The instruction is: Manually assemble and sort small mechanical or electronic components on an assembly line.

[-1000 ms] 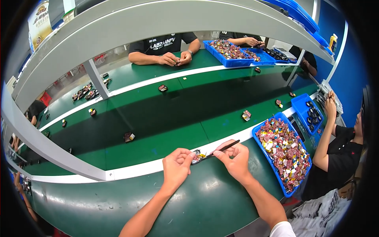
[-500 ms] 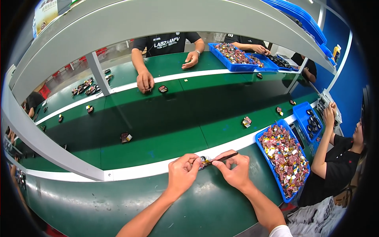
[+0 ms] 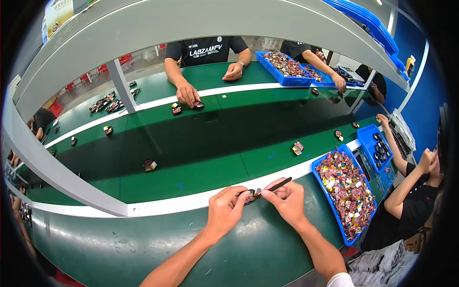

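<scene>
Above the near bench edge, my left hand (image 3: 225, 209) pinches a small dark packet (image 3: 250, 197) with a colourful, partly silvery surface. My right hand (image 3: 289, 204) is closed on a slim black stick-like piece (image 3: 281, 184), whose free end points up and right. Its thumb and fingertips meet the packet's right side, close to the left fingers. Fingers cover much of the packet, so its exact kind is unclear. I cannot tell whether the black piece is joined to it.
A blue tray (image 3: 314, 167) heaped with small colourful packets stands right of my hands, and a blue bin (image 3: 360, 135) of black pieces lies beyond. Small packets (image 3: 150, 165) dot the green belt (image 3: 205, 177). Co-workers sit opposite and at right; a grey frame beam (image 3: 191, 21) crosses overhead.
My hands stay almost in place; the black piece has turned slightly. The co-worker opposite has shifted a hand right onto a dark packet. The right-hand co-worker's hands have separated, one reaching toward the belt.
</scene>
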The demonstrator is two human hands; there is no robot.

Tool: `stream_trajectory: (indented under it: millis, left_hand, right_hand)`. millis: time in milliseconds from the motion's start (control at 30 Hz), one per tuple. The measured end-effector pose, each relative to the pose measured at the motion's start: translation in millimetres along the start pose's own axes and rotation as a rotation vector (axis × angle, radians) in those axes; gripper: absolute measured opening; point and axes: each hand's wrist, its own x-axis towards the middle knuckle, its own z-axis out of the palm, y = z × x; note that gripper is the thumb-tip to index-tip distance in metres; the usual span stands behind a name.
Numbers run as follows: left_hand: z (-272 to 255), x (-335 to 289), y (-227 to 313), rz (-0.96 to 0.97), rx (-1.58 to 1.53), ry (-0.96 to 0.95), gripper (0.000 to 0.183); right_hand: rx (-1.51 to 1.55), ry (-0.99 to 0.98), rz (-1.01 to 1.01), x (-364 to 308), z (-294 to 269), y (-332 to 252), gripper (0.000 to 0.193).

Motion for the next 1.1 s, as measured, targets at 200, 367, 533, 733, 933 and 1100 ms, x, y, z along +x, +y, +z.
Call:
stream_trajectory:
  millis: [200, 367, 533, 733, 933, 1100]
  left_hand:
    - [0, 0, 1, -0.017, -0.031, -0.04, 0.012]
    - [-1, 2, 12, -0.131, -0.147, -0.037, 0.014]
    - [-7, 4, 8, -0.378, -0.314, -0.102, 0.02]
    - [-9, 7, 5, -0.422, -0.43, -0.168, 0.024]
    - [-14, 8, 2, -0.445, -0.492, -0.192, 0.026]
    - [-16, 9, 3, -0.427, -0.478, -0.208, 0.027]
  right_hand:
    - [0.173, -0.043, 0.119, 1, -4, 5, 0.007]
    - [0.292, -0.01, 0.096, 2, -2, 3, 0.007]
    - [0.375, -0.051, 0.25, 1, -1, -12, 0.008]
    - [0.361, 0.0, 0.101, -8, 6, 3, 0.01]
    - [0.193, 0.031, -0.037, -14, 11, 1, 0.01]
    - [0.13, 0.07, -0.067, -16, 13, -2, 0.009]
